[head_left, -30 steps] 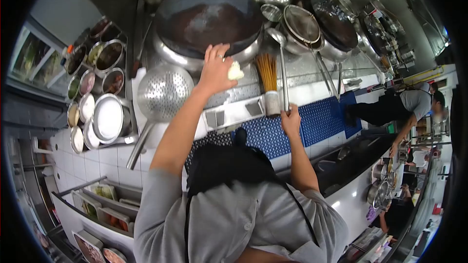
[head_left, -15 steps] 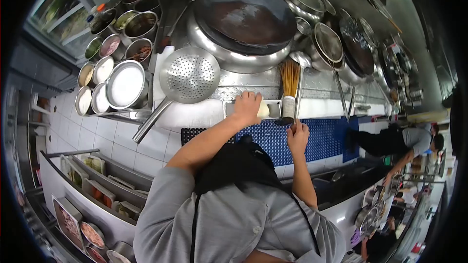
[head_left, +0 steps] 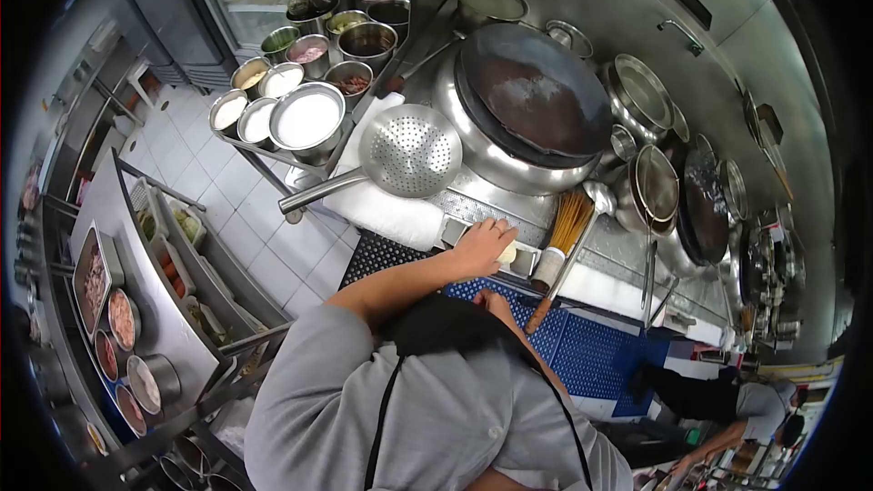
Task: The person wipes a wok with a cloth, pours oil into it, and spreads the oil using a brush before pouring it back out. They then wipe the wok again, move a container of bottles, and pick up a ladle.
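My left hand (head_left: 485,247) lies over a small metal recess (head_left: 452,233) in the stove's front edge. Its fingers curl down, and what they grip is hidden; a pale rounded piece (head_left: 507,255) shows beside them. Close to the apron, my right hand (head_left: 494,304) is lower down, apart from the ladle handle, its fingers mostly hidden. The ladle (head_left: 568,264) leans over the front edge, wooden grip toward me, bowl on the stove top. Along its left side is a bristle brush (head_left: 569,223). A perforated strainer (head_left: 411,151) rests left of my left hand, handle jutting out.
Behind the hands, a dark wok (head_left: 536,91) sits on a steel burner ring. Several metal pots of ingredients, including one of white contents (head_left: 306,118), stand at left. A counter with food trays (head_left: 100,277) is at lower left. Another person (head_left: 718,400) works at far right.
My right hand has left the ladle handle and come in toward my body. My left hand stays at the recess. The view has turned left.
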Demonstrator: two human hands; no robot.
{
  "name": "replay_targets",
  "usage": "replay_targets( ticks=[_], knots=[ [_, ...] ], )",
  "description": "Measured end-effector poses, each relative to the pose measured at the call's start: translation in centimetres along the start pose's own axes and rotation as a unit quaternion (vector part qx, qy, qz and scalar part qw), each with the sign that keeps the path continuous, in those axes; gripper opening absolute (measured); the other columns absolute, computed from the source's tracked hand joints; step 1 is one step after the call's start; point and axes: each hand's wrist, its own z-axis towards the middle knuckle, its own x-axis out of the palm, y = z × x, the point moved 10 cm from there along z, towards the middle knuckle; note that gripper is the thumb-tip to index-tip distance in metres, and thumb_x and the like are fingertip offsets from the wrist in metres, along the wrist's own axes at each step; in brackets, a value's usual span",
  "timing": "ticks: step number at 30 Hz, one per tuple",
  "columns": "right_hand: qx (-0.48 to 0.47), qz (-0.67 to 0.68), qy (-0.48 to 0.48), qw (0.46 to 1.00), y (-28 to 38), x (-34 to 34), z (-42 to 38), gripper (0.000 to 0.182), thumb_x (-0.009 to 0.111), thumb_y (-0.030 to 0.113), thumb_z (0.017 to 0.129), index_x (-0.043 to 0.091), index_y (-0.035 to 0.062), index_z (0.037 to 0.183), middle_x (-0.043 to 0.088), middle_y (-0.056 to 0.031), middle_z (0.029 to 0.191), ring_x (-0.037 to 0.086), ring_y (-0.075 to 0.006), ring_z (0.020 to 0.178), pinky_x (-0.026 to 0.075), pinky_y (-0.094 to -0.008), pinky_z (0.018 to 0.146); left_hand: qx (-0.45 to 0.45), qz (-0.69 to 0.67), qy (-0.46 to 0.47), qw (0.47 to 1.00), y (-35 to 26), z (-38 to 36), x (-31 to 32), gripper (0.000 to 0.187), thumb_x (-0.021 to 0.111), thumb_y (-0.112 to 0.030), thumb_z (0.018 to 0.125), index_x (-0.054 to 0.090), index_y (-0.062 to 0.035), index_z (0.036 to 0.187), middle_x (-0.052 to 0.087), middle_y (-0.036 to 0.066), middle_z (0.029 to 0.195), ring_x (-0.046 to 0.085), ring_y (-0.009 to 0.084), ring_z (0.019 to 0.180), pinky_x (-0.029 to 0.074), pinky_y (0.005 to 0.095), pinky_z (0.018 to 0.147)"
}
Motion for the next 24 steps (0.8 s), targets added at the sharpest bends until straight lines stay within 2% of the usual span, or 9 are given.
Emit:
replay_targets(
  ticks=[3, 8, 11, 12, 15, 17, 19, 21, 24],
  knots=[
    [-0.017, 0.039, 0.007, 0.999, -3.1, 0.5, 0.2, 0.025, 0.074, 0.025, 0.087, 0.068, 0.0021, 0.083, 0.069, -0.0138, 0.073, 0.068, -0.0254, 0.067, 0.051, -0.0391, 0.064, -0.015, 0.019, -0.036, 0.999, 0.1, -0.2, -0.3, 0.090, 0.082, -0.028, 0.070, 0.044, -0.0040, 0.147, 0.050, 0.021, 0.137, 0.045, 0.0402, 0.128, 0.038, 0.0507, 0.110],
    [-0.030, -0.002, 0.130, 0.991, -5.8, 3.8, -0.4, 0.035, 0.068, 0.036, 0.092, 0.071, 0.0007, 0.088, 0.071, -0.0194, 0.082, 0.071, -0.0307, 0.077, 0.052, -0.0428, 0.070, -0.055, 0.024, -0.094, 0.994, -0.2, -0.3, -1.5, 0.087, 0.078, -0.039, 0.072, 0.047, -0.0059, 0.146, 0.046, 0.025, 0.142, 0.038, 0.0449, 0.136, 0.033, 0.0573, 0.113],
    [-0.082, -0.002, 0.197, 0.977, -6.6, 7.2, 0.5, 0.040, 0.064, 0.041, 0.093, 0.072, 0.0017, 0.091, 0.072, -0.0201, 0.086, 0.071, -0.0337, 0.082, 0.052, -0.0437, 0.073, -0.044, 0.037, -0.186, 0.981, -2.1, -1.3, -4.4, 0.081, 0.078, -0.037, 0.073, 0.050, -0.0068, 0.143, 0.044, 0.025, 0.144, 0.036, 0.0467, 0.137, 0.034, 0.0579, 0.113],
    [-0.100, -0.034, 0.215, 0.971, -5.8, 8.1, 1.3, 0.041, 0.063, 0.042, 0.094, 0.073, 0.0022, 0.093, 0.072, -0.0198, 0.089, 0.071, -0.0346, 0.084, 0.053, -0.0443, 0.075, -0.013, 0.018, -0.222, 0.975, -3.3, -2.0, -5.6, 0.069, 0.076, -0.036, 0.077, 0.056, -0.0078, 0.136, 0.050, 0.022, 0.139, 0.044, 0.0448, 0.130, 0.041, 0.0545, 0.107],
    [-0.197, -0.026, 0.222, 0.955, -2.6, 10.1, 2.2, 0.047, 0.058, 0.047, 0.095, 0.073, 0.0027, 0.096, 0.073, -0.0188, 0.100, 0.070, -0.0366, 0.092, 0.053, -0.0468, 0.081, -0.009, -0.078, -0.126, 0.989, -4.6, -4.1, -1.6, 0.047, 0.071, -0.034, 0.082, 0.065, -0.0056, 0.118, 0.062, 0.020, 0.123, 0.057, 0.0404, 0.117, 0.049, 0.0502, 0.096],
    [-0.251, 0.004, 0.230, 0.940, -0.5, 12.1, 3.1, 0.044, 0.059, 0.045, 0.095, 0.073, 0.0033, 0.098, 0.073, -0.0186, 0.100, 0.070, -0.0347, 0.093, 0.052, -0.0456, 0.082, -0.071, -0.155, -0.023, 0.985, -4.2, -6.0, 2.9, 0.035, 0.062, -0.038, 0.093, 0.069, -0.0057, 0.105, 0.068, 0.018, 0.111, 0.063, 0.0393, 0.107, 0.050, 0.0489, 0.090],
    [-0.268, 0.011, 0.263, 0.927, 1.1, 14.5, 3.4, 0.041, 0.059, 0.042, 0.095, 0.073, 0.0038, 0.100, 0.072, -0.0183, 0.100, 0.070, -0.0328, 0.093, 0.052, -0.0443, 0.084, -0.165, -0.190, 0.149, 0.956, -0.4, -10.4, 11.9, 0.045, 0.050, -0.042, 0.101, 0.068, -0.0043, 0.118, 0.067, 0.021, 0.114, 0.064, 0.0391, 0.109, 0.051, 0.0467, 0.094],
    [-0.262, -0.014, 0.310, 0.914, 0.6, 16.8, 3.0, 0.039, 0.060, 0.040, 0.096, 0.073, 0.0044, 0.102, 0.072, -0.0180, 0.101, 0.069, -0.0309, 0.094, 0.052, -0.0430, 0.085, -0.319, -0.276, 0.206, 0.883, 4.1, -17.4, 16.9, 0.063, 0.043, -0.056, 0.100, 0.071, -0.0020, 0.115, 0.069, 0.024, 0.117, 0.064, 0.0420, 0.111, 0.048, 0.0486, 0.099],
    [-0.253, -0.078, 0.380, 0.886, -3.6, 19.3, 2.4, 0.035, 0.061, 0.037, 0.096, 0.073, 0.0052, 0.105, 0.072, -0.0176, 0.101, 0.069, -0.0281, 0.095, 0.051, -0.0411, 0.088, -0.418, -0.142, 0.276, 0.854, 9.0, -28.3, 16.7, 0.054, 0.056, -0.055, 0.092, 0.075, -0.0089, 0.113, 0.070, 0.023, 0.119, 0.066, 0.0404, 0.113, 0.050, 0.0473, 0.100]
  ],
)
